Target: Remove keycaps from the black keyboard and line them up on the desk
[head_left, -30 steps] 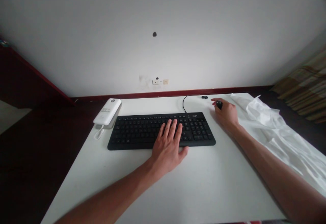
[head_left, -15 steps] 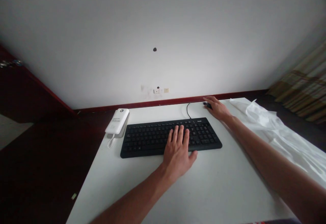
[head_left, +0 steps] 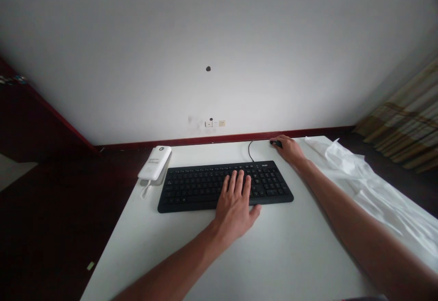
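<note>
A black keyboard (head_left: 198, 199) lies across the middle of the white table. My left hand (head_left: 234, 209) rests on it palm down, fingers stretched over the keys right of centre and thumb out past the front edge. Close to the table's far edge, my right hand (head_left: 287, 148) has its fingers curled around a small black object (head_left: 276, 143), whose kind I cannot make out because the hand covers most of it. From the keyboard's back, a black cable (head_left: 250, 150) runs to the far edge of the table.
At the table's left edge lies a white power bank (head_left: 155, 163) with a short white cable loop (head_left: 145, 190). Crumpled white plastic sheeting (head_left: 359, 173) covers the right side. Beyond the table stands a wall with sockets (head_left: 215, 124); a curtain (head_left: 404, 118) hangs at right.
My right hand's fingers have curled in more around the small black object. The left hand stays flat on the keyboard. The whole view has shifted slightly.
</note>
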The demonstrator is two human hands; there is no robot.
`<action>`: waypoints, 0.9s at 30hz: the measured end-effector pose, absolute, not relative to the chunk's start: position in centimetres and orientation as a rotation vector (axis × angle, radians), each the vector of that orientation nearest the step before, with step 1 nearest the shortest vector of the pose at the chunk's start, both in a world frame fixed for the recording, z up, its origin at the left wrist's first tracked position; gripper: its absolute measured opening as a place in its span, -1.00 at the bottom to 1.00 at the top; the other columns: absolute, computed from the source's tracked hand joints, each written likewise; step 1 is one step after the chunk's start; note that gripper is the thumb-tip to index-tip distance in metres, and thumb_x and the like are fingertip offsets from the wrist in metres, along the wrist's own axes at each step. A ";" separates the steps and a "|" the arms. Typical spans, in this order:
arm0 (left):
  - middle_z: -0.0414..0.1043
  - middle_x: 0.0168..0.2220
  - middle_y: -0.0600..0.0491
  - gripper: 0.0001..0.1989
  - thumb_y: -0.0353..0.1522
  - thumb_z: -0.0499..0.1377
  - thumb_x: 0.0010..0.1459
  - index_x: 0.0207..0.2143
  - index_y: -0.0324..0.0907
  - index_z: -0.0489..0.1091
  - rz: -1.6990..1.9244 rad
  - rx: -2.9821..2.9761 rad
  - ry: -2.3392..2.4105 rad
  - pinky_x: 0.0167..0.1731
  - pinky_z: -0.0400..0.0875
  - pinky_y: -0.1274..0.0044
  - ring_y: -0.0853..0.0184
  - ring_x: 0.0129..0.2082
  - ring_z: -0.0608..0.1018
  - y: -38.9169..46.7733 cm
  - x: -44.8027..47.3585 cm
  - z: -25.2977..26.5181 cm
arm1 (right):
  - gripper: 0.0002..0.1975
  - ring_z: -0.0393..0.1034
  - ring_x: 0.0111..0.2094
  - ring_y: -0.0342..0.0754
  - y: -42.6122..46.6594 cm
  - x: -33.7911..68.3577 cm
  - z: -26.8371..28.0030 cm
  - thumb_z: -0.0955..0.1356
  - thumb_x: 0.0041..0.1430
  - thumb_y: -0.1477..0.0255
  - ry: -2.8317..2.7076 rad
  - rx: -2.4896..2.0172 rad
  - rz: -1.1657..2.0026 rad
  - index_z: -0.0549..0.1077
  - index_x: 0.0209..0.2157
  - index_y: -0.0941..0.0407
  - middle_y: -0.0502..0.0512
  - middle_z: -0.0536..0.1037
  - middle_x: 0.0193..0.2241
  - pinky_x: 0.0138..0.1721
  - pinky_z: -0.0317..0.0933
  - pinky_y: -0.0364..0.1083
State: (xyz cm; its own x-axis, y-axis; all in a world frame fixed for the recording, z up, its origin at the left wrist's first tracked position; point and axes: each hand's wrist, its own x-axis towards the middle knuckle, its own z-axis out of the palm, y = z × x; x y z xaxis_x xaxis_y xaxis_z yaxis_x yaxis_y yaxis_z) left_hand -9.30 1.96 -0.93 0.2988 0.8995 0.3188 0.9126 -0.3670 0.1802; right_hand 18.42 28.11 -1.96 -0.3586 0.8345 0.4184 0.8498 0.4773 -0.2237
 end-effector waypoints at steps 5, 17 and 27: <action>-0.10 0.49 -0.16 -0.20 0.05 -0.01 0.38 0.46 -0.26 0.04 -0.586 -2.493 -1.734 0.43 -0.03 0.14 0.02 0.48 0.01 2.1 -9.3 -1.3 | -0.72 0.56 -0.08 0.16 26.3 18.5 -1.3 0.31 0.33 0.36 -2.258 -1.357 0.007 0.63 -0.10 0.13 0.24 0.66 -0.08 0.02 0.39 0.08; -0.12 0.49 -0.15 -0.19 0.03 0.03 0.36 0.47 -0.26 0.01 -0.491 -2.468 -1.717 0.42 0.03 0.14 0.02 0.49 -0.01 2.1 -9.3 -1.1 | -0.75 0.53 -0.01 0.19 22.4 19.7 0.5 0.34 0.32 0.30 -2.401 -1.214 0.087 0.65 -0.11 0.01 0.16 0.63 -0.02 0.06 0.38 0.14; -0.12 0.49 -0.14 -0.22 0.02 0.00 0.39 0.46 -0.27 0.02 -0.453 -2.479 -1.711 0.43 -0.03 0.14 0.03 0.49 -0.01 2.1 -9.3 -0.7 | -0.81 0.60 -0.15 0.07 19.7 18.0 4.5 0.41 0.25 0.27 -2.437 -1.088 0.297 0.64 -0.16 -0.01 0.07 0.70 -0.13 -0.06 0.41 -0.01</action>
